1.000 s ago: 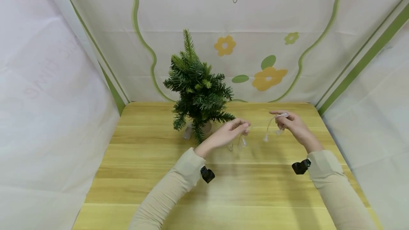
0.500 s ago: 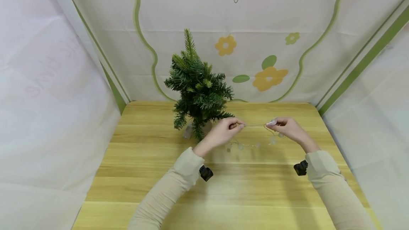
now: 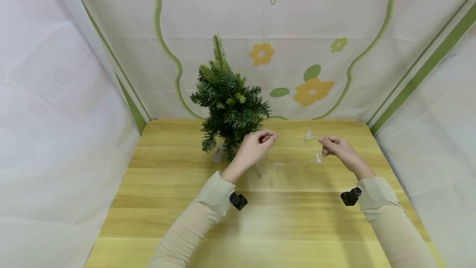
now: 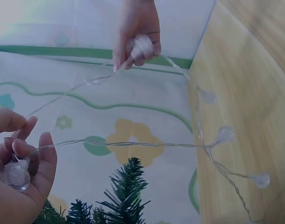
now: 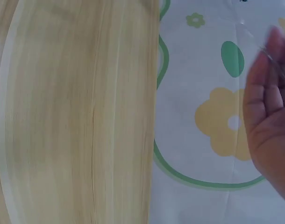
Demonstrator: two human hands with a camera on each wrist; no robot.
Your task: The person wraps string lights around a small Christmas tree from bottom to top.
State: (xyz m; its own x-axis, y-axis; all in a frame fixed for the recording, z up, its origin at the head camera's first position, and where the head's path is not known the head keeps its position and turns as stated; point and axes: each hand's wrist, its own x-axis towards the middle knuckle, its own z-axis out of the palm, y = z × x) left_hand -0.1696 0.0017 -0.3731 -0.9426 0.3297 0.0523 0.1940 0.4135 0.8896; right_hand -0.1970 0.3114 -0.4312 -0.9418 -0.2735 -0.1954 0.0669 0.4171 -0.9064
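Note:
A string of fairy lights [image 4: 133, 143] with clear wire and clear bulbs stretches between my two hands. My left hand [image 3: 254, 146] pinches the wire beside the small artificial Christmas tree [image 3: 232, 106]; in the left wrist view a clear bulb [image 4: 16, 176] lies against its fingers. Off to the right, my right hand [image 3: 340, 151] pinches another stretch of the string, with a bulb [image 3: 317, 157] dangling by its fingers. Further bulbs hang in a loop between the hands, above the tabletop. In the right wrist view the right hand is blurred and partly cut off.
The tree stands upright on a wooden table [image 3: 290, 226], its base mostly hidden behind the left hand. A small whitish, translucent object [image 3: 218, 154] lies by the base. Printed cloth walls [image 3: 230, 15] enclose the table at the back and sides.
My left hand has moved left and slightly up, closer to the tree, drawing the wire along. My right hand has come in, then moved back a little rightward. The gap between them has widened again.

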